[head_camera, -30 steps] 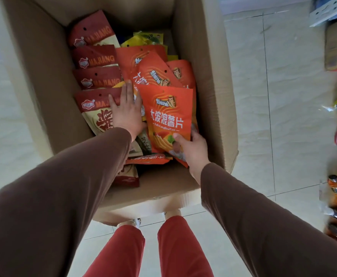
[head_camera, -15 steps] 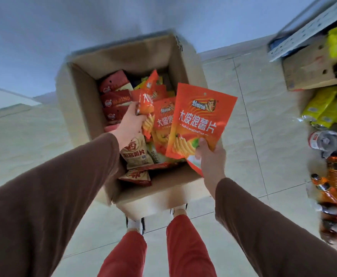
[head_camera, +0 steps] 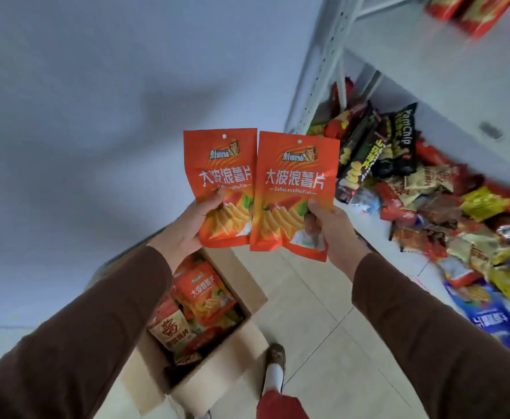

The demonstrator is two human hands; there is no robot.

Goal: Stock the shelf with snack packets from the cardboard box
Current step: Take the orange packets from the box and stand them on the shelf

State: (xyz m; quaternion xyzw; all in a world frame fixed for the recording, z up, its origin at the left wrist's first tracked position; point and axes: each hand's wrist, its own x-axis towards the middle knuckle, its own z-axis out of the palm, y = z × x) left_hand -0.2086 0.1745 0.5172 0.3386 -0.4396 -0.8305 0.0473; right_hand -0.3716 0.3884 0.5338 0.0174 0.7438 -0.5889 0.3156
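I hold two flat orange foil snack packets upright in front of me, one in each hand, raised above the open box. Each is a rectangular pouch, taller than wide, with a small round hang hole centred near the top seal, a logo beneath it, large white characters across the middle, a line of small lettering under those, and a picture of ridged yellow crisps in the lower half. Both have their long axis vertical, top seal up, printed face towards me.

My left hand (head_camera: 187,225) grips the left orange packet (head_camera: 222,176) at its lower left corner, thumb on the front and fingers behind. My right hand (head_camera: 332,228) grips the right orange packet (head_camera: 296,189) at its lower right edge, thumb on the front. The right packet's left edge overlaps the left packet's right edge slightly; the tops are almost level, the left one a little higher.

Below my left forearm the open brown cardboard box (head_camera: 241,346) stands on the pale tiled floor (head_camera: 323,313), with further orange packets and beige-and-red packets inside.

To the right, the white metal shelf (head_camera: 447,86) carries a loose heap of mixed snack packets (head_camera: 429,207), black, red, yellow and blue. The two packets in my hands are short of the shelf, left of that heap.
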